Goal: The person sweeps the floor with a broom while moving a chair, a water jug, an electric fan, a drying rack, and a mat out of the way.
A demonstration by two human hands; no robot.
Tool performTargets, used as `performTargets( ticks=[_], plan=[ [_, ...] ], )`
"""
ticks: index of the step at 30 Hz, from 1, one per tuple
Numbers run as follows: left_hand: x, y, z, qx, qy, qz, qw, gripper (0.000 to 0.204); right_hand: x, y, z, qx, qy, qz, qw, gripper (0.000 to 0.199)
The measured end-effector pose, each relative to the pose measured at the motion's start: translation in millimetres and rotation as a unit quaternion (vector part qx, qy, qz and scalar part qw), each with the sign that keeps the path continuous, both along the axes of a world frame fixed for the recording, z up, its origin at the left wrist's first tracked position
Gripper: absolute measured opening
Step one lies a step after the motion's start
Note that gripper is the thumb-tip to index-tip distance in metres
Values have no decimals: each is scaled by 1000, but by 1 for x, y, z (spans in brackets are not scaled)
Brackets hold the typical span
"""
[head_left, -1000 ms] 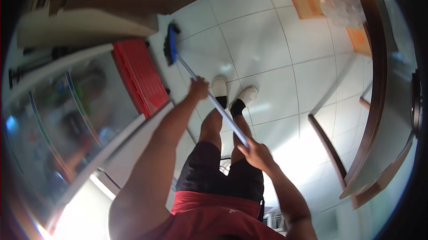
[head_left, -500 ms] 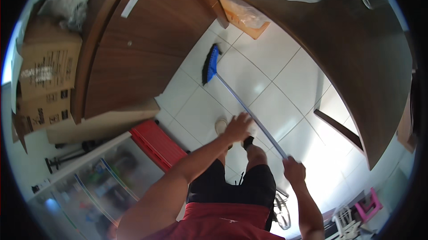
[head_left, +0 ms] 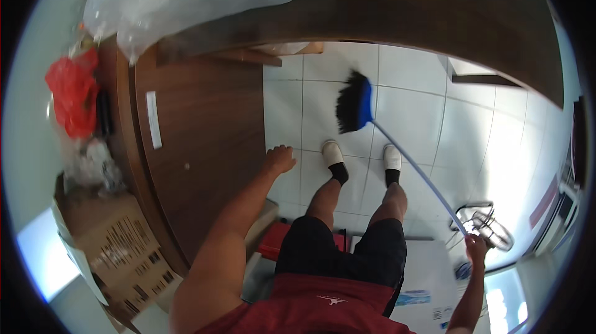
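While the right hand (head_left: 477, 251) grips the broom (head_left: 355, 103) by the handle's far end, its bristles hang over the white floor (head_left: 422, 117) ahead of the feet. The left hand (head_left: 279, 160) hovers loosely curled, holding nothing, beside the brown cabinet (head_left: 198, 141). Held one-handed so far back, the head could likely swing wide and knock the cabinet.
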State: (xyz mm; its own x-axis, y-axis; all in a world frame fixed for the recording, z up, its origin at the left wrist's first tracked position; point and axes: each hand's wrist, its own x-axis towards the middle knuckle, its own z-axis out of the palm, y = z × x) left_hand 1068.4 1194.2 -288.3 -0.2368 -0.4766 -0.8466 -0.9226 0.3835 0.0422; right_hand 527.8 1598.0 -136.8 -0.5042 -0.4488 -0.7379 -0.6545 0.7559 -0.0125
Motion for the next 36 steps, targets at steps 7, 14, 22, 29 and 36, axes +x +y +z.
performTargets(
  ticks=[7, 14, 22, 29, 36],
  plan=[
    [-112, -131, -22, -124, 14, -231, 965, 34, 137, 14, -15, 5, -69, -195, 978, 25],
    [-203, -209, -53, -224, -168, -471, 836, 43, 254, -15, -113, -61, -86, -349, 931, 25],
    [-197, -282, -95, -276, -312, -520, 745, 50, 343, -42, -119, -126, 41, -378, 916, 23],
    [-235, -320, -149, -383, -73, -620, 681, 49, 399, -108, -183, -162, -50, -528, 832, 27],
    [-269, -389, -150, -392, -181, -535, 726, 59, 448, -91, -213, -139, -62, -621, 769, 40]
  ],
)
